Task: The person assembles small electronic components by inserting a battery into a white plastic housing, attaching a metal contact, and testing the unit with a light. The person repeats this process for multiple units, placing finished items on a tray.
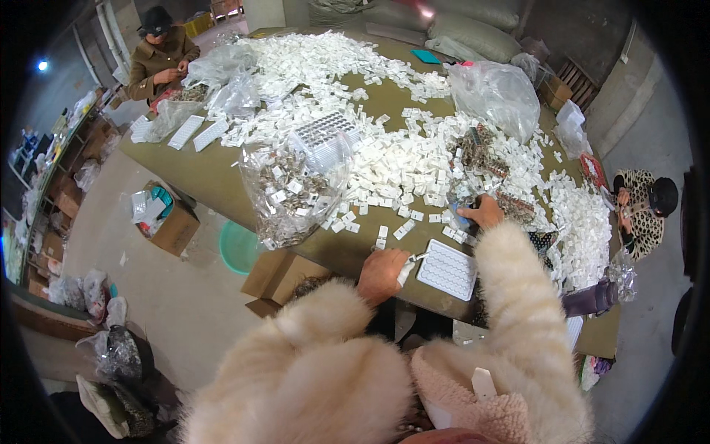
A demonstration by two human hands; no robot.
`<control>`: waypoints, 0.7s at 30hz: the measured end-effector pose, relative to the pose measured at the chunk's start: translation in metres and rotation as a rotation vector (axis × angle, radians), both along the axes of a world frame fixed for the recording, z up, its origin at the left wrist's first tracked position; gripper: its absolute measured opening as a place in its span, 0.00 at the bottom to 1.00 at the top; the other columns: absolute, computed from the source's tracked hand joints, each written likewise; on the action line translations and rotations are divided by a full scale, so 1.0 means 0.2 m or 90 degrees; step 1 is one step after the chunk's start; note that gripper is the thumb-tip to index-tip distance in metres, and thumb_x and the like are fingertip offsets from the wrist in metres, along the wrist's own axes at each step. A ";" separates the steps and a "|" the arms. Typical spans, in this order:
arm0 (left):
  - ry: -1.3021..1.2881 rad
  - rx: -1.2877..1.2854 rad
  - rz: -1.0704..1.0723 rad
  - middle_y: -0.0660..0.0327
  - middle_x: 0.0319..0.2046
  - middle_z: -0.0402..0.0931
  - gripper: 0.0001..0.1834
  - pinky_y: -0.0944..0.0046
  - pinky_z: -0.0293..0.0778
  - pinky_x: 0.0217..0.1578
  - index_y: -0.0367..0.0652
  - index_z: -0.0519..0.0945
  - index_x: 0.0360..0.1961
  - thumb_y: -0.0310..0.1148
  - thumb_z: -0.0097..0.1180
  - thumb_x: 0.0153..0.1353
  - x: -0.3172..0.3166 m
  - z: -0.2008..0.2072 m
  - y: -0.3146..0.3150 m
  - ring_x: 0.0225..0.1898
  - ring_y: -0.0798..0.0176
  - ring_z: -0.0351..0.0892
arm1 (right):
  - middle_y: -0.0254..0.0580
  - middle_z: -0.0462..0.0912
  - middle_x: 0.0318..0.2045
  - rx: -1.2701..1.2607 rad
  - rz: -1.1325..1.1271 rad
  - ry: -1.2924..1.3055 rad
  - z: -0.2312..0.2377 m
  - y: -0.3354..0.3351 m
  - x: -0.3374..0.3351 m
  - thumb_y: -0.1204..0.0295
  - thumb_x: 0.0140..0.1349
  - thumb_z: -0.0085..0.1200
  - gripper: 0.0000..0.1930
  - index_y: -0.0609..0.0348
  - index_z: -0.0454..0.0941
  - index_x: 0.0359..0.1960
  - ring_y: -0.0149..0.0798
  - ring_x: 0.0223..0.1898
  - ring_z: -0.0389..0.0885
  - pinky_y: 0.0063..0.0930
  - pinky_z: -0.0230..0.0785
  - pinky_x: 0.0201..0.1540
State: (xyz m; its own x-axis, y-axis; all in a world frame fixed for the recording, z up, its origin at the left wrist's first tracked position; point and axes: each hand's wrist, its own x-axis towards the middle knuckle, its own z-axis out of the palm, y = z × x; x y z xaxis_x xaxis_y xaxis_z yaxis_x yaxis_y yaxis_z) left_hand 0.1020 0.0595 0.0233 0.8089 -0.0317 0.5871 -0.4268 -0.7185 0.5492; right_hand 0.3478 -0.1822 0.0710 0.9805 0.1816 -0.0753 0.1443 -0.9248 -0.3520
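Observation:
My left hand (pixel 381 277) is closed at the table's front edge, gripping a small white plastic piece (pixel 405 271) whose thin end points toward the tray. Right beside it lies a white plastic tray (pixel 447 270) with rows of round hollows. Farther right, my right hand (pixel 486 212) reaches into the heap with bent fingers, next to a bluish clear plastic bag (pixel 461 198). What its fingertips hold is hidden. Many small white rectangular pieces (pixel 403 166) spread over the table around both hands, and a few lie loose just ahead of my left hand.
A clear bag of metal and white parts (pixel 285 192) stands left of the heap. Below are an open cardboard box (pixel 277 277) and a green basin (pixel 238 248). A dark bottle (pixel 589 297) lies at right. Two people work at the table, one far left (pixel 159 55), one right (pixel 643 207).

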 end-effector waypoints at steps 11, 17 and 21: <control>-0.034 0.055 0.047 0.55 0.31 0.78 0.11 0.50 0.74 0.37 0.43 0.80 0.41 0.29 0.62 0.57 0.00 0.00 -0.03 0.34 0.47 0.80 | 0.59 0.86 0.33 0.131 -0.026 0.020 -0.11 0.02 0.03 0.52 0.41 0.78 0.36 0.79 0.81 0.37 0.46 0.35 0.84 0.43 0.75 0.41; -0.079 0.071 0.068 0.56 0.30 0.78 0.10 0.52 0.74 0.35 0.43 0.80 0.40 0.31 0.63 0.57 0.01 -0.01 -0.04 0.33 0.49 0.80 | 0.68 0.84 0.44 0.032 -0.001 0.045 0.00 0.13 -0.07 0.41 0.44 0.71 0.43 0.76 0.81 0.46 0.58 0.47 0.85 0.46 0.76 0.52; -0.077 0.067 0.061 0.55 0.30 0.79 0.10 0.52 0.74 0.35 0.43 0.80 0.40 0.33 0.63 0.57 0.02 -0.03 -0.04 0.34 0.50 0.81 | 0.65 0.84 0.46 -0.017 -0.005 -0.032 0.06 0.21 -0.17 0.41 0.46 0.71 0.42 0.74 0.81 0.47 0.59 0.49 0.84 0.46 0.75 0.55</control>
